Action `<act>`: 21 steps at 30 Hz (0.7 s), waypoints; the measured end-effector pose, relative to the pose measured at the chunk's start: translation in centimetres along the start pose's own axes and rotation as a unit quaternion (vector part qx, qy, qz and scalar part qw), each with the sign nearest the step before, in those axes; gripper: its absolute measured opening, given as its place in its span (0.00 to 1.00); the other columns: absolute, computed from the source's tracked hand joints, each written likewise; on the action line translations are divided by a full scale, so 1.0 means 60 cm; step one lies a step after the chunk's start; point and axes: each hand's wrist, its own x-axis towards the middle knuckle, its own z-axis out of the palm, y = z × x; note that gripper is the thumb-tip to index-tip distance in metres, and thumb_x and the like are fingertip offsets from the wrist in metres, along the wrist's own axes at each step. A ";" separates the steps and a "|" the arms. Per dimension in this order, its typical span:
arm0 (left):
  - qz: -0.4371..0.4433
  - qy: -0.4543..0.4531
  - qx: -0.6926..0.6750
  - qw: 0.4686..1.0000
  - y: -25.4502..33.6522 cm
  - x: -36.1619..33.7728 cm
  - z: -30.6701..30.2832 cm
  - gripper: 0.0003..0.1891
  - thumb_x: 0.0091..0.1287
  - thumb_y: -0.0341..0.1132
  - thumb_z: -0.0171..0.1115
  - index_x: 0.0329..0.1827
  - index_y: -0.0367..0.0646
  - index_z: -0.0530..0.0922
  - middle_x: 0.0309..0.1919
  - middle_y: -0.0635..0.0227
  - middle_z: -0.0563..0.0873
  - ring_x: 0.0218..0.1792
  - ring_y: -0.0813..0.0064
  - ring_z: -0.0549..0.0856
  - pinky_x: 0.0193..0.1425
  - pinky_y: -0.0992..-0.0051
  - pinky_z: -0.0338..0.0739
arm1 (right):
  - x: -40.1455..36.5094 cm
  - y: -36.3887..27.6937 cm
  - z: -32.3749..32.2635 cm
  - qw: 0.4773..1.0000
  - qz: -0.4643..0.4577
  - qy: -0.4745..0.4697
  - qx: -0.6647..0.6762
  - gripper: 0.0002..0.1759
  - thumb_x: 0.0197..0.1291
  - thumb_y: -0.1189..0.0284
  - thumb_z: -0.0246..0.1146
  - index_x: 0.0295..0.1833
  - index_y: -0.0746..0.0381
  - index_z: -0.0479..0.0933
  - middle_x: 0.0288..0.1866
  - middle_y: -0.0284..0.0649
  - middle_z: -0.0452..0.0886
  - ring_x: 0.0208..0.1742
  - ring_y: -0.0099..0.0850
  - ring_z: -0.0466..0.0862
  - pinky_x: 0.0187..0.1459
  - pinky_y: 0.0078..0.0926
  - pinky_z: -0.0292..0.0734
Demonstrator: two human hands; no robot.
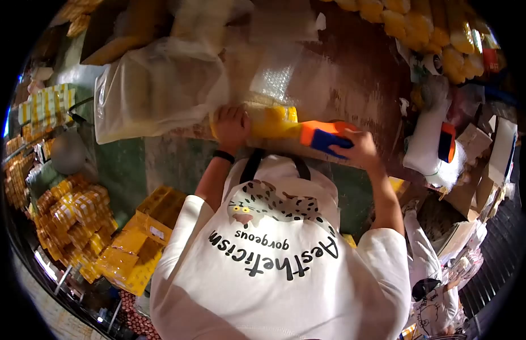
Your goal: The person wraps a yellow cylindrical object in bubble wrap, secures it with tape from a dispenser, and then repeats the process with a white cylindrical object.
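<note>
My right hand [359,147] grips an orange and blue tape dispenser [325,137] at the table's near edge. Yellow tape seems to stretch leftward from the dispenser, though motion blurs it. My left hand [232,126], a dark band on its wrist, presses down with its fingers over one end of a long yellow-wrapped package [266,122]. Part of that package is hidden under the hand. Just beyond it lies shiny clear bubble wrap [280,79]. A large clear plastic bag [161,90] sits left of my left hand.
Bubble-wrap rolls [430,136] stand at the right, with another orange and blue tape dispenser [446,143] against them. Yellow parcels [416,22] pile at the back right. A taped carton [141,243] and stacked yellow packages [76,221] are at lower left. Another person [436,311] is at lower right.
</note>
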 end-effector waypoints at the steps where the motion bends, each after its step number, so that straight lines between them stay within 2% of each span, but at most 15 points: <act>1: 0.012 0.030 -0.008 0.999 -0.001 0.007 0.003 0.10 0.59 0.36 0.55 0.37 0.43 0.82 0.35 0.66 0.84 0.42 0.65 0.81 0.58 0.62 0.70 | -0.006 0.034 -0.014 0.999 0.043 -0.017 0.004 0.31 0.52 0.46 0.66 0.53 0.59 0.79 0.41 0.45 0.84 0.41 0.39 0.85 0.46 0.34 0.80; 2: 0.023 0.060 -0.017 0.998 0.000 0.012 0.006 0.09 0.57 0.36 0.57 0.34 0.43 0.82 0.32 0.67 0.84 0.40 0.64 0.80 0.57 0.63 0.70 | -0.008 0.051 -0.022 0.996 0.086 -0.035 0.008 0.32 0.51 0.46 0.66 0.52 0.59 0.79 0.41 0.44 0.84 0.41 0.39 0.85 0.46 0.34 0.80; 5: -0.012 -0.068 0.025 0.997 0.001 0.016 0.001 0.14 0.64 0.40 0.53 0.46 0.45 0.82 0.42 0.63 0.85 0.47 0.63 0.80 0.62 0.60 0.68 | 0.007 0.079 0.001 0.996 0.026 0.059 -0.068 0.32 0.51 0.46 0.67 0.54 0.59 0.79 0.40 0.44 0.85 0.37 0.40 0.85 0.44 0.33 0.81; 6: 0.015 -0.089 0.025 0.996 0.000 0.011 0.002 0.16 0.63 0.41 0.54 0.50 0.46 0.80 0.45 0.62 0.84 0.48 0.62 0.80 0.62 0.60 0.68 | 0.027 0.096 0.034 0.986 0.016 0.064 -0.152 0.35 0.51 0.45 0.66 0.57 0.59 0.76 0.38 0.45 0.85 0.36 0.41 0.85 0.41 0.35 0.81; 7: 0.045 -0.109 0.027 0.993 -0.004 0.008 0.004 0.19 0.62 0.42 0.56 0.53 0.46 0.79 0.48 0.61 0.83 0.49 0.62 0.79 0.62 0.59 0.68 | 0.041 0.117 0.052 0.993 0.011 0.046 -0.106 0.36 0.51 0.44 0.65 0.57 0.60 0.76 0.38 0.46 0.85 0.36 0.42 0.85 0.41 0.35 0.81; 9: 0.120 -0.128 -0.006 0.984 0.017 0.022 -0.003 0.27 0.58 0.43 0.60 0.61 0.45 0.72 0.51 0.59 0.79 0.51 0.60 0.77 0.61 0.58 0.67 | 0.074 0.084 0.073 1.000 0.000 0.013 -0.014 0.38 0.51 0.42 0.63 0.57 0.62 0.75 0.37 0.48 0.84 0.37 0.43 0.84 0.41 0.37 0.81; 10: 0.163 -0.129 -0.043 0.977 0.060 0.037 -0.020 0.32 0.55 0.43 0.62 0.65 0.44 0.68 0.51 0.58 0.77 0.51 0.59 0.76 0.61 0.57 0.67 | 0.083 0.055 0.072 0.999 0.022 -0.019 -0.042 0.37 0.51 0.42 0.63 0.54 0.64 0.76 0.35 0.48 0.84 0.36 0.43 0.84 0.40 0.37 0.81; 12: 0.225 -0.173 -0.015 0.959 0.119 0.048 -0.013 0.43 0.49 0.43 0.67 0.70 0.43 0.60 0.53 0.57 0.75 0.52 0.58 0.74 0.61 0.57 0.66 | 0.100 0.007 0.073 0.996 0.034 -0.055 -0.064 0.32 0.52 0.44 0.63 0.45 0.65 0.77 0.31 0.50 0.82 0.34 0.44 0.84 0.39 0.38 0.81; 14: 0.265 -0.253 0.115 0.923 0.146 0.058 0.017 0.52 0.44 0.44 0.72 0.74 0.43 0.54 0.54 0.57 0.73 0.54 0.58 0.73 0.63 0.58 0.65 | 0.104 -0.010 0.069 0.996 0.025 -0.034 -0.082 0.31 0.52 0.45 0.63 0.43 0.64 0.78 0.32 0.50 0.82 0.35 0.45 0.84 0.40 0.38 0.81; 15: 0.250 -0.265 0.069 0.929 0.146 0.062 0.023 0.54 0.41 0.43 0.73 0.74 0.43 0.53 0.54 0.57 0.73 0.54 0.57 0.73 0.63 0.58 0.65 | 0.101 -0.014 0.052 0.994 0.031 -0.036 -0.096 0.31 0.52 0.45 0.63 0.43 0.65 0.78 0.33 0.50 0.82 0.36 0.45 0.84 0.40 0.38 0.81; 17: 0.220 -0.287 -0.024 0.932 0.135 0.071 0.027 0.59 0.36 0.42 0.76 0.74 0.44 0.52 0.54 0.56 0.73 0.53 0.56 0.73 0.63 0.58 0.65 | 0.085 -0.008 0.017 0.997 0.052 -0.049 0.001 0.31 0.51 0.45 0.65 0.41 0.66 0.79 0.31 0.50 0.82 0.35 0.45 0.83 0.40 0.38 0.80; 18: 0.210 -0.269 -0.068 0.937 0.141 0.074 0.008 0.59 0.34 0.41 0.77 0.74 0.46 0.53 0.56 0.57 0.73 0.55 0.55 0.73 0.62 0.58 0.67 | 0.073 -0.005 -0.002 0.995 0.063 -0.055 0.051 0.31 0.50 0.45 0.66 0.40 0.66 0.79 0.30 0.50 0.82 0.35 0.44 0.83 0.40 0.38 0.80; 21: 0.164 -0.319 -0.159 0.920 0.155 0.099 -0.094 0.56 0.35 0.40 0.77 0.72 0.47 0.57 0.58 0.57 0.73 0.56 0.55 0.75 0.61 0.59 0.69 | 0.017 0.013 -0.064 0.990 0.018 -0.053 0.132 0.31 0.48 0.47 0.68 0.38 0.67 0.80 0.28 0.50 0.81 0.32 0.42 0.83 0.38 0.36 0.79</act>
